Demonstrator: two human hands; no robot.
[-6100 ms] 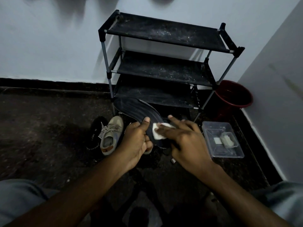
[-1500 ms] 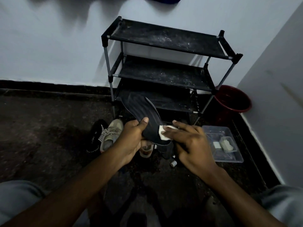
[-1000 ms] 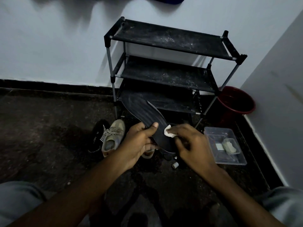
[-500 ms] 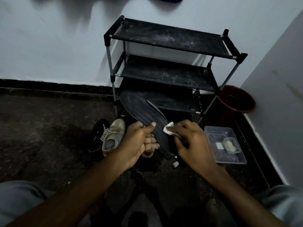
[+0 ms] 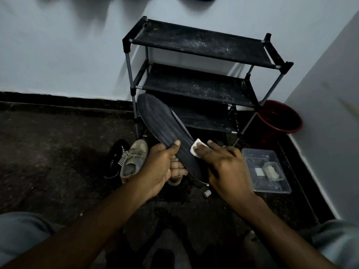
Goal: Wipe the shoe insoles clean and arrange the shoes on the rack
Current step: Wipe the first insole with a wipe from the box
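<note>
1. Showing the rack (image 5: pixel 198 43) carrying no shoes and lying dusty on every shelf; likely soiling cleaned shoes if loading it unwiped.
2. Holding the insole (image 5: pixel 165 129) in the air in front of the rack's lowest shelf, far end tilting up and away; probably bending or springing loose under hard rubbing, being unsupported along most of its length.
3. Leaving the beige shoe (image 5: pixel 134 158) and black shoe (image 5: pixel 116 160) on the floor (image 5: pixel 58 152) just left of the hands; possibly catching a dropped insole, or grit.
4. Gripping the insole's near end with the left hand (image 5: pixel 157 167), thumb on top, fingers curling beneath; risking a fall if slackening.
5. Pressing with the right hand (image 5: pixel 223 164), fingers nearly straight, grasping nothing.
6. Pinning the wipe (image 5: pixel 195 149) against the insole's right edge; likely sliding off that edge and escaping.
</note>
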